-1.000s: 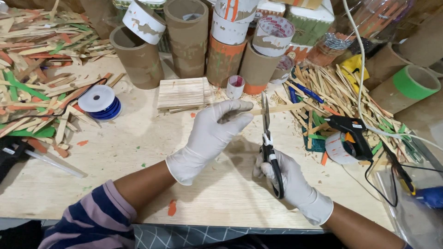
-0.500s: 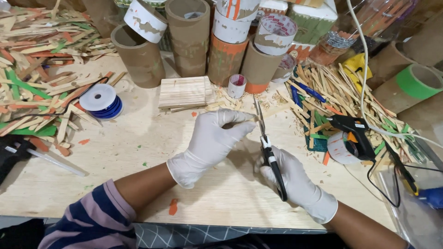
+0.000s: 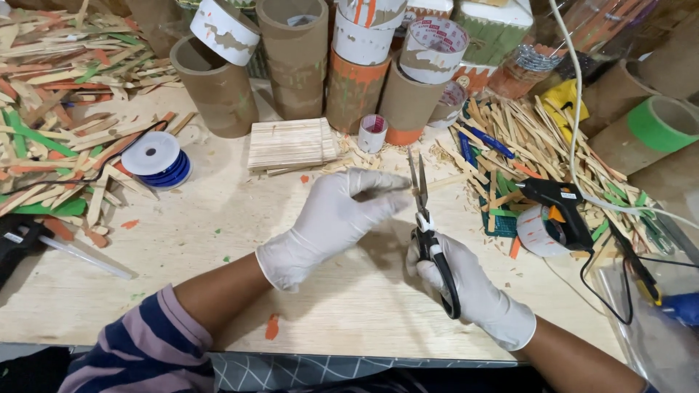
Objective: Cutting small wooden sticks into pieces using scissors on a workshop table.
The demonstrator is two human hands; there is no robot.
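Fingertips of the gloved left hand [image 3: 331, 222] pinch one end of a thin wooden stick [image 3: 445, 182], thumb and forefinger narrowed tight on it, so the stick juts out to the right past the fingers and crosses between the scissor blades. Scissors [image 3: 429, 229] stand nearly upright in the gloved right hand [image 3: 466, 287], whose fingers are curled through the black handles; the blades are slightly parted around the stick just beyond the left fingertips. Behind the scissors lies a flat mat of joined sticks [image 3: 290, 143], with a small tape roll [image 3: 373, 132] beside it and cardboard tubes [image 3: 295, 54] further back. Right of the scissors sits a black glue gun [image 3: 561, 207] on a heap of loose sticks [image 3: 510, 138]. Far left of the scissors rests a blue spool [image 3: 155, 159] on the plywood table [image 3: 218, 240].
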